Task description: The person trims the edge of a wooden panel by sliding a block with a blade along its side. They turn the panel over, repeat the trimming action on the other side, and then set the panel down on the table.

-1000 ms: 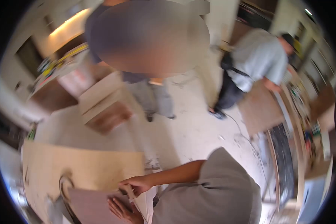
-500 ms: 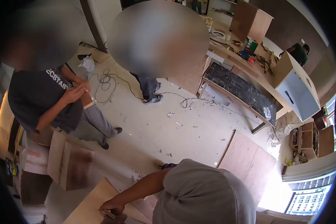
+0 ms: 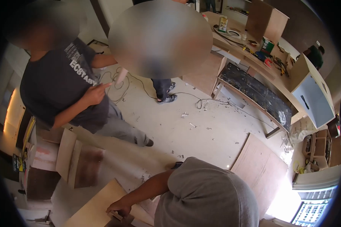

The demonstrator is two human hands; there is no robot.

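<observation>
At the bottom left, my right hand (image 3: pixel 119 207) is closed on a small light-brown wooden piece (image 3: pixel 115 215), low over a pale wooden board (image 3: pixel 93 206). My grey sleeve and torso (image 3: pixel 206 195) fill the bottom middle. My left hand does not show clearly; a dark brown patch below the right hand at the frame's edge cannot be made out. To the left stands a co-worker in a dark printed shirt (image 3: pixel 58 89), with a pale flat piece (image 3: pixel 121 76) by their hands.
Another person stands behind, mostly blurred. Cables (image 3: pixel 199 102) and scraps lie on the floor. A black-topped bench (image 3: pixel 254 94) stands before a worktable (image 3: pixel 238 53) with tools and cans. A plywood sheet (image 3: pixel 259 166) lies at right; wooden boxes (image 3: pixel 89 166) stand at left.
The co-worker at left has moved closer and to the right, arms now stretched forward. The whole scene has shifted slightly right as my head turned. My right hand stays closed near the board.
</observation>
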